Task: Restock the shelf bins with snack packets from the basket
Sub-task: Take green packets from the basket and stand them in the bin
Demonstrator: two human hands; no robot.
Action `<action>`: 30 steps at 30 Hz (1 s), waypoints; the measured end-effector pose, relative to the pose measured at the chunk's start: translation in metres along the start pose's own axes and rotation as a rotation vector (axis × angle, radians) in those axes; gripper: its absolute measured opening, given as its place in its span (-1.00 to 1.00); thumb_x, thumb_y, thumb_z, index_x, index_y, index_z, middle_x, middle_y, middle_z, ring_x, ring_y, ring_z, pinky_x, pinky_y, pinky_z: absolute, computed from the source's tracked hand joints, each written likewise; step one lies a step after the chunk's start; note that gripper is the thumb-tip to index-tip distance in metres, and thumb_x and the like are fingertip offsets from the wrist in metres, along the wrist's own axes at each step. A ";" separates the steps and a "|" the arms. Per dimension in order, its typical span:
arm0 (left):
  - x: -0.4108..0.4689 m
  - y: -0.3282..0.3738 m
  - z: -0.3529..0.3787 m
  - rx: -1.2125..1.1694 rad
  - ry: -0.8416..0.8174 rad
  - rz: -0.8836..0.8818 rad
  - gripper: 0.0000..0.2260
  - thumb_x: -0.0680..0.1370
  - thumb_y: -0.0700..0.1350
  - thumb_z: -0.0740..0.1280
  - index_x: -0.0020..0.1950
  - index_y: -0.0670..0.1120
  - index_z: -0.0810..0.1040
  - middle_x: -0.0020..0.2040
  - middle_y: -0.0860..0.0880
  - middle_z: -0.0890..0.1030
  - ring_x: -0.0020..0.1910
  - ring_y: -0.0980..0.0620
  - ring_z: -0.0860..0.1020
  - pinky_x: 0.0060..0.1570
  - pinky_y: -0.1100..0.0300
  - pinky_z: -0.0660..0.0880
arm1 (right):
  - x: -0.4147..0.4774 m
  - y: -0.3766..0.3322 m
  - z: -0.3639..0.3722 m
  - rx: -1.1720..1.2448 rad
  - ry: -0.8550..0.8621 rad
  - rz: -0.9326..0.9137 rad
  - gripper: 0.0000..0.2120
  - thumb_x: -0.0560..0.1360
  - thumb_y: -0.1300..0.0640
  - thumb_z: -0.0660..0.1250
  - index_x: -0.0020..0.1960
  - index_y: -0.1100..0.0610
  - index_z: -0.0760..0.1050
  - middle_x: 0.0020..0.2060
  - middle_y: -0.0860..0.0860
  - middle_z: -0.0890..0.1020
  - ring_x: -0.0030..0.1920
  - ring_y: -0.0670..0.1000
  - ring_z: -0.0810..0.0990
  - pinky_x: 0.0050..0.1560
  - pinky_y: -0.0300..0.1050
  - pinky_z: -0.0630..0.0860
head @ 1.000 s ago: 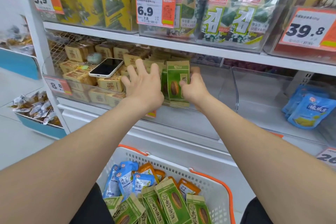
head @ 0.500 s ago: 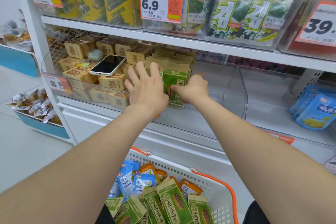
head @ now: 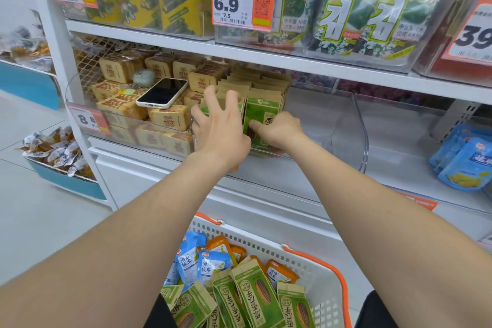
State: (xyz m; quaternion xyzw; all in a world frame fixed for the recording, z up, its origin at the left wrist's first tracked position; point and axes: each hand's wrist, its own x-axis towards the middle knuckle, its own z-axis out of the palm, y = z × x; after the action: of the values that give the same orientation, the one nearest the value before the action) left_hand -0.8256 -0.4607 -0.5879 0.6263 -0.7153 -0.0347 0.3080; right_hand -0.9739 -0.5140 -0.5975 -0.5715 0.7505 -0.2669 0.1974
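The left hand [head: 221, 128], fingers straight and spread, presses flat against the upright row of kraft-topped packets [head: 266, 85] in the clear plastic bin [head: 343, 125] on the middle shelf. The right hand [head: 279, 132] pinches the front green packet [head: 262, 117], thumb on its face. Near, the white perforated basket [head: 314, 263] holds more flat pouches [head: 255, 298]

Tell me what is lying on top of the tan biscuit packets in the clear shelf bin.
A white-edged smartphone lies screen up on the tan biscuit packets, a pale green round charm behind it. What lies directly under the phone is covered.
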 end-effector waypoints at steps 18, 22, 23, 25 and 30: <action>-0.027 0.001 -0.019 0.182 -0.004 0.219 -0.54 0.43 -0.03 0.48 0.26 0.01 0.39 0.43 -0.15 0.19 0.38 -0.27 0.21 0.34 -0.22 0.28 | -0.034 0.017 -0.021 0.039 -0.216 0.131 -0.51 0.35 -0.21 0.54 0.09 0.12 0.57 -0.03 0.13 0.69 -0.09 0.16 0.73 -0.08 0.12 0.73; -0.027 0.000 -0.020 0.179 -0.042 0.195 -0.56 0.45 -0.05 0.47 0.26 0.02 0.39 0.43 -0.13 0.16 0.36 -0.26 0.22 0.33 -0.23 0.31 | -0.027 0.010 -0.018 0.051 -0.257 0.155 -0.37 0.17 -0.18 0.64 0.14 0.08 0.61 0.05 0.13 0.69 -0.16 0.14 0.76 -0.23 0.10 0.72; -0.026 -0.001 -0.020 0.183 -0.041 0.198 -0.57 0.45 -0.05 0.47 0.26 0.02 0.40 0.43 -0.12 0.16 0.35 -0.26 0.22 0.32 -0.22 0.32 | -0.026 0.009 -0.017 0.035 -0.258 0.157 -0.36 0.15 -0.18 0.66 0.14 0.07 0.62 0.07 0.12 0.67 -0.18 0.15 0.76 -0.27 0.10 0.72; -0.023 -0.004 -0.018 0.188 -0.039 0.209 -0.56 0.44 -0.06 0.47 0.26 0.03 0.39 0.42 -0.12 0.16 0.35 -0.25 0.22 0.31 -0.20 0.31 | -0.021 0.006 -0.012 0.006 -0.260 0.165 -0.33 0.15 -0.19 0.67 0.16 0.07 0.61 0.12 0.11 0.64 -0.17 0.16 0.75 -0.28 0.10 0.72; -0.014 -0.010 -0.012 0.187 -0.037 0.243 -0.54 0.42 -0.03 0.49 0.24 0.06 0.38 0.40 -0.10 0.15 0.32 -0.23 0.23 0.26 -0.16 0.29 | -0.002 -0.001 0.000 -0.082 -0.199 0.140 -0.16 0.14 -0.25 0.69 0.28 0.11 0.52 0.16 0.07 0.60 0.02 0.12 0.69 -0.02 0.07 0.71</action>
State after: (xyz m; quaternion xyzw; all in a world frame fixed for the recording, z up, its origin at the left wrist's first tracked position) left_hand -0.8104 -0.4458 -0.5883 0.5605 -0.7914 0.0579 0.2370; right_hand -0.9727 -0.5123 -0.5963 -0.5489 0.7755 -0.1636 0.2654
